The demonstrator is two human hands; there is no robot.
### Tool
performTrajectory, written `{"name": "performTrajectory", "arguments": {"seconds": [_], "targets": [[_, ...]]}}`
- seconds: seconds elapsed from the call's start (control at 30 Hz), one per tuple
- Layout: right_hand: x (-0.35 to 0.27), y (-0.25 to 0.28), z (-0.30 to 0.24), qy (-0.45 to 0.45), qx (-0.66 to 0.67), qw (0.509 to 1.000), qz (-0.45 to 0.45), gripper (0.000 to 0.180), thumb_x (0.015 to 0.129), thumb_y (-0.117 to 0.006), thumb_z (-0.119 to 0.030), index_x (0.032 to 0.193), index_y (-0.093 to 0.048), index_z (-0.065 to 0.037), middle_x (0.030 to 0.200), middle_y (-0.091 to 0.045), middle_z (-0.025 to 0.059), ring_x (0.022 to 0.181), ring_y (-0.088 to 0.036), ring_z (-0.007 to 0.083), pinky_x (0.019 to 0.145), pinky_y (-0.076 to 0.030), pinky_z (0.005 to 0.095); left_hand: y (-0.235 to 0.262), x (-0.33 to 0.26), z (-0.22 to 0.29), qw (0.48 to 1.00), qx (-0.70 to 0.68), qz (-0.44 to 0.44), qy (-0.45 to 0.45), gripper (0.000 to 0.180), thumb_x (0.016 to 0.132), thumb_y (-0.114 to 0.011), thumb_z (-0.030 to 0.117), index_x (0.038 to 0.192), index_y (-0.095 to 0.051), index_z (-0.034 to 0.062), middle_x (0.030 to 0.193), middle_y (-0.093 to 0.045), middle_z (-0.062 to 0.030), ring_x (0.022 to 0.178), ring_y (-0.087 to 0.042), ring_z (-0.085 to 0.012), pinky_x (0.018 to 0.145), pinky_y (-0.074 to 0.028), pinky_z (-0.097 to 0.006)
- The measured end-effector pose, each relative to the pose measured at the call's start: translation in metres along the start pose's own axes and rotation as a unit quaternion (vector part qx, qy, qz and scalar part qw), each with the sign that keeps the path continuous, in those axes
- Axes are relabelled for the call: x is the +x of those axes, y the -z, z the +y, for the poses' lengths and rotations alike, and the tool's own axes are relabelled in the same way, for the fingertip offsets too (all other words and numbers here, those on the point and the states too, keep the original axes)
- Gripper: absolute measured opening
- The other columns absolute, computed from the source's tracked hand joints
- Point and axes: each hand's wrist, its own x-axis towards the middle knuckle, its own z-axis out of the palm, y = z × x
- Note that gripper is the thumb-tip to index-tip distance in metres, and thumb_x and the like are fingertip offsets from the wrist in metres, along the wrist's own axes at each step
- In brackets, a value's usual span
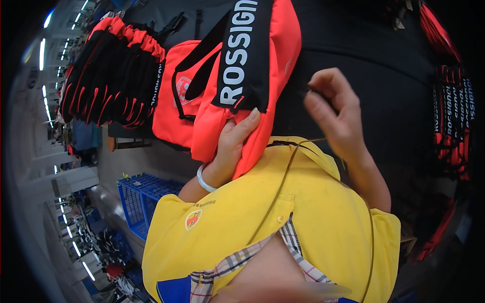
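A bright coral-red and black bag (206,120) lies on the black-covered table (364,38), with its near end against my yellow shirt. Large white lettering runs along its black panel, and black straps loop over its left part. My left hand (230,146) grips the near end of the bag, thumb on top by the lower corner of the black panel; its other fingers are hidden under the fabric. To the right of the bag, my right hand (337,108) is raised with curled fingers, thumb and fingertips close together. Something small and dark shows at those fingertips, too small to name.
Several black and red bags stand packed in a row (113,76) at the left. At the far right is another stack of red and black pieces (449,113). A blue plastic crate (146,199) sits below the table's left side. A thin cord (275,194) hangs across my shirt.
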Motion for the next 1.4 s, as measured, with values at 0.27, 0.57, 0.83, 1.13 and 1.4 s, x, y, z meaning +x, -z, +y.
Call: {"name": "performTrajectory", "arguments": {"seconds": [0.27,0.57,0.83,1.13,1.4], "targets": [[-0.008,-0.007,-0.013,0.15,-0.3,0.941,-0.033,0.028,0.075,-0.076,-0.016,0.093,-0.056,-0.007,0.079,-0.064,0.0061,0.065,-0.064,0.0217,0.057,-0.05,0.03,-0.007,-0.002,0.004,1.0,0.01,0.017,0.014,0.017,0.097,-0.057,0.018,0.102,-0.064,0.0036,0.082,-0.065,0.0007,0.065,-0.059,-0.0036,0.056,-0.043,-0.016],[-0.007,-0.007,-0.014,0.174,-0.334,0.925,-0.042,0.027,0.075,-0.075,-0.016,0.091,-0.056,-0.007,0.077,-0.063,0.0054,0.066,-0.063,0.0222,0.056,-0.049,0.0309,-0.008,-0.003,0.004,1.0,0.023,0.001,0.007,0.018,0.097,-0.056,0.02,0.1,-0.064,0.0045,0.079,-0.064,0.001,0.063,-0.057,-0.003,0.055,-0.042,-0.016],[-0.005,-0.008,-0.02,0.184,-0.375,0.907,-0.051,0.026,0.076,-0.075,-0.015,0.091,-0.056,-0.006,0.074,-0.062,0.0064,0.067,-0.063,0.0217,0.057,-0.047,0.03,-0.01,-0.003,0.003,0.999,0.034,0.002,-0.008,0.019,0.098,-0.055,0.021,0.104,-0.062,0.0047,0.08,-0.064,0.0007,0.064,-0.057,-0.0036,0.056,-0.042,-0.016],[-0.006,-0.016,0.032,-0.233,0.666,0.7,-0.109,0.053,0.091,-0.041,-0.066,0.076,-0.039,-0.016,0.052,-0.032,-0.006,0.045,-0.025,0.0072,0.057,-0.029,0.0245,-0.007,0.0,0.0,0.999,0.033,-0.03,0.023,0.02,0.098,-0.055,0.023,0.1,-0.063,0.0052,0.079,-0.066,-0.0012,0.063,-0.06,-0.0057,0.055,-0.044,-0.017],[-0.007,0.003,-0.009,-0.017,0.06,0.992,-0.108,0.041,0.073,-0.082,-0.015,0.106,-0.059,-0.007,0.082,-0.053,-0.0015,0.07,-0.049,0.0036,0.061,-0.04,0.018,-0.009,-0.001,-0.002,0.999,-0.021,0.018,0.026,0.017,0.098,-0.056,0.023,0.094,-0.062,0.0069,0.076,-0.063,0.0014,0.062,-0.057,-0.0042,0.054,-0.042,-0.018]]}}
